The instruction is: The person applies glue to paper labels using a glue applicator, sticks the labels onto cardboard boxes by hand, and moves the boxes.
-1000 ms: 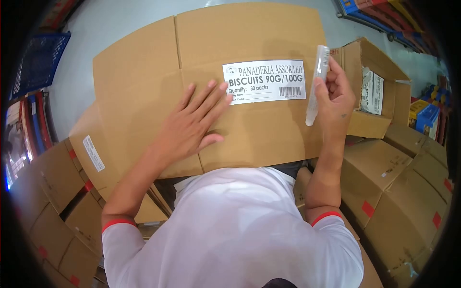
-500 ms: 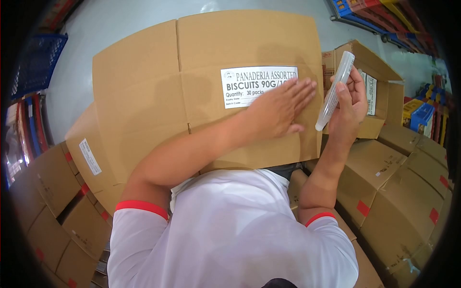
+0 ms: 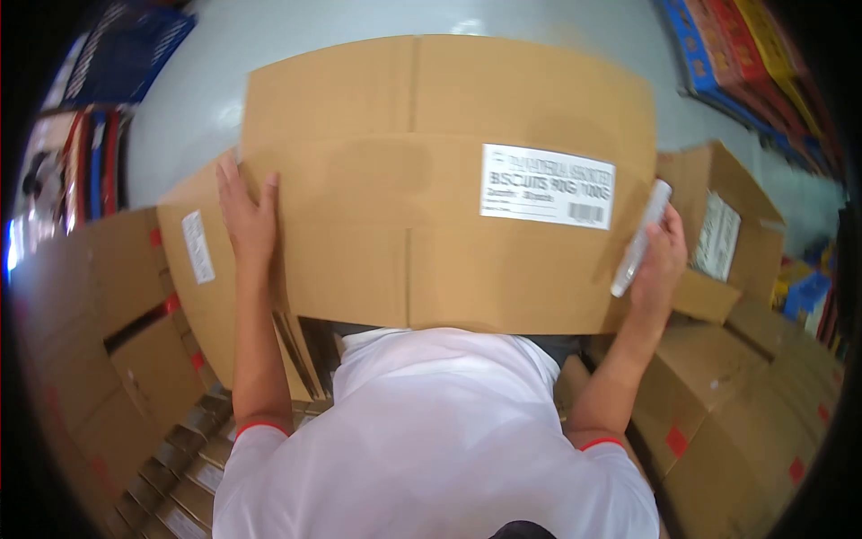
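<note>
A flattened cardboard carton (image 3: 359, 189) lies across in front of me, with a white printed biscuit label (image 3: 548, 186) on its right half. At its left edge, my left hand (image 3: 247, 216) rests with fingers stretched and thumb apart, touching the cardboard. Beneath that hand, another flattened carton (image 3: 184, 202) with a small white label (image 3: 197, 246) sticks out to the left. My right hand (image 3: 660, 260) is closed around a slim, whitish translucent tube (image 3: 641, 241) by the carton's right edge. Whether this hand also grips the cardboard is hidden.
To the right stands an open cardboard box (image 3: 745, 207) with a label inside. Closed brown cartons (image 3: 718, 395) are stacked on the right, more cartons (image 3: 81, 305) on the left. Coloured crates (image 3: 718, 54) are at upper right, a blue crate (image 3: 126, 54) at upper left.
My left hand has gone from the biscuit label to the carton's left edge. The carton appears further right and slightly lower. My right hand, still holding the tube, is lower, beside the right edge.
</note>
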Motion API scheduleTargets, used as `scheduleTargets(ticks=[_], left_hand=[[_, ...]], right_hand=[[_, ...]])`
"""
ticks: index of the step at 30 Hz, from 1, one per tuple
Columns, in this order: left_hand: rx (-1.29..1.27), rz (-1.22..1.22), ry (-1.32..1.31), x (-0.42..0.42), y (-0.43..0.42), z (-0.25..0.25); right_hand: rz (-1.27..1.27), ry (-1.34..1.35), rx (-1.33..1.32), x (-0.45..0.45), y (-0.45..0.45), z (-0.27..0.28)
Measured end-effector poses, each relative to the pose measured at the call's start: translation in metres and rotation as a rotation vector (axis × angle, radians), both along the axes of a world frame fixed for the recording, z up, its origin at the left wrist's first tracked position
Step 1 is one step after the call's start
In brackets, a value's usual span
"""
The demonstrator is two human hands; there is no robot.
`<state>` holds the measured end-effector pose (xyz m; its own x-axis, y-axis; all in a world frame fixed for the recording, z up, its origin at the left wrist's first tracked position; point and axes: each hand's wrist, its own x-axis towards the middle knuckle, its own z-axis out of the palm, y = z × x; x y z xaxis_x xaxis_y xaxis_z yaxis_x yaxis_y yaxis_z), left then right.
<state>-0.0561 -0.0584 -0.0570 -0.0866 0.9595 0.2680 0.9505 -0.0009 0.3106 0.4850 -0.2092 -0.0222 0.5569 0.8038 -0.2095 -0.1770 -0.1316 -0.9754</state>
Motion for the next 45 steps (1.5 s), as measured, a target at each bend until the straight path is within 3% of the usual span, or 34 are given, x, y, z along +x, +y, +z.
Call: scheduleTargets(ticks=[1,3,8,10,13,16,19,21,23,25,27,29,30,32,35,38,41,45], left_hand=[[0.016,0.044,0.023,-0.026,-0.002,0.005],[-0.427,0.352,-1.008,-0.066,-0.008,0.015],[0.036,0.571,-0.798,-0.187,-0.073,-0.006],[0.177,0.662,-0.929,-0.248,-0.132,-0.017],[0.31,0.989,-1.016,-0.309,-0.237,-0.043],[0.26,1.47,-0.858,-0.295,-0.316,-0.049],[0.09,1.515,-0.806,-0.307,-0.398,-0.09],[-0.008,1.526,-0.783,-0.295,-0.389,-0.098],[-0.289,1.713,0.156,-0.242,-0.338,-0.078],[-0.147,1.042,0.39,-0.263,-0.299,-0.072],[0.21,0.53,0.435,-0.252,-0.206,-0.064],[0.233,0.298,0.119,-0.169,-0.094,-0.024],[0.123,0.279,-0.226,-0.155,-0.055,-0.028],[0.031,-0.039,-0.326,-0.096,0.02,-0.028],[-0.081,-0.21,-0.491,-0.01,0.108,-0.071],[-0.289,-0.188,-0.592,0.021,0.16,-0.201],[-0.621,-0.066,-0.277,0.003,0.194,-0.33],[-0.882,-0.039,-0.123,0.001,0.195,-0.382]], right_hand=[[0.005,0.054,0.004,-0.001,0.007,0.002],[0.128,0.081,-0.009,-0.018,0.03,0.022],[0.398,0.027,0.149,-0.1,0.102,0.063],[0.458,0.04,0.229,-0.111,0.12,0.071],[0.555,0.118,0.266,-0.106,0.135,0.073],[0.529,0.094,0.225,-0.1,0.138,0.059],[0.405,0.077,0.17,-0.081,0.133,0.056],[0.362,0.086,0.149,-0.064,0.129,0.06],[0.26,0.04,0.153,-0.048,0.129,0.067],[0.176,-0.071,0.139,-0.039,0.129,0.078],[0.084,-0.181,0.133,-0.028,0.129,0.078],[0.088,-0.151,0.131,-0.019,0.127,0.078],[0.097,-0.113,0.139,-0.015,0.126,0.078],[0.097,-0.126,0.096,-0.011,0.122,0.072],[0.064,-0.212,0.0,-0.015,0.126,0.068],[-0.001,-0.232,-0.028,-0.005,0.136,0.055],[-0.022,-0.198,-0.056,0.018,0.158,0.024],[0.016,-0.32,-0.431,0.04,0.22,-0.071]])
